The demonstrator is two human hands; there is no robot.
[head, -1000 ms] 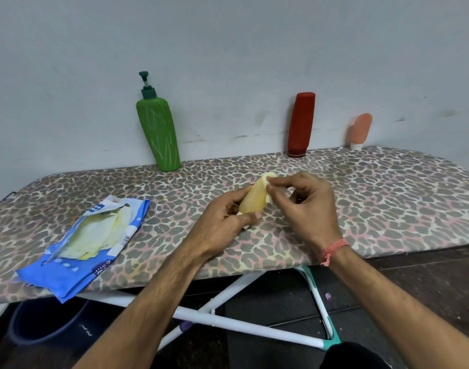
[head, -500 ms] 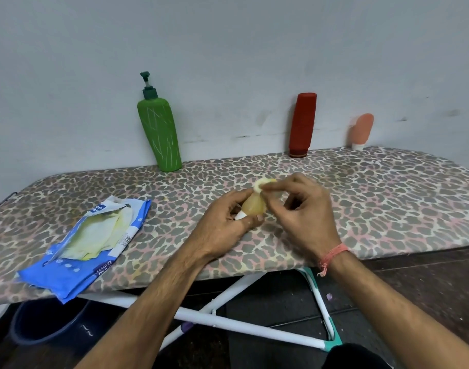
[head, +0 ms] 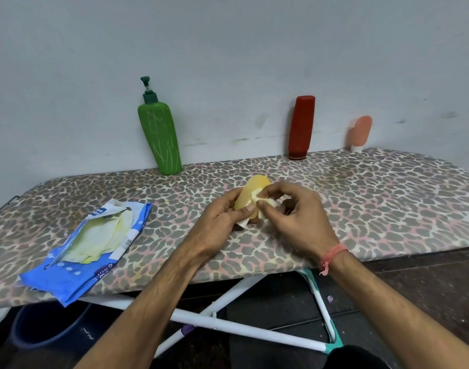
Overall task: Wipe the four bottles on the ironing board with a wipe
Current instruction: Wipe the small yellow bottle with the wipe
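My left hand [head: 222, 219] grips a small yellow bottle [head: 250, 191] above the middle of the leopard-print ironing board [head: 374, 198]. My right hand [head: 297, 217] pinches a pale wipe [head: 265, 206] against the bottle's side. Along the wall stand a green pump bottle [head: 161, 139], a dark red bottle [head: 301, 127] upside down on its cap, and a small peach tube [head: 361, 133] on its white cap.
An open blue wipes packet [head: 89, 243] lies on the board's left part, near the front edge. Under the board are its white and teal legs [head: 254, 332] and a dark blue bucket [head: 46, 331] at lower left.
The yellow bottle has turned in my left hand, its broad face now towards me. My right hand's wipe has slid down from the bottle's top to its side.
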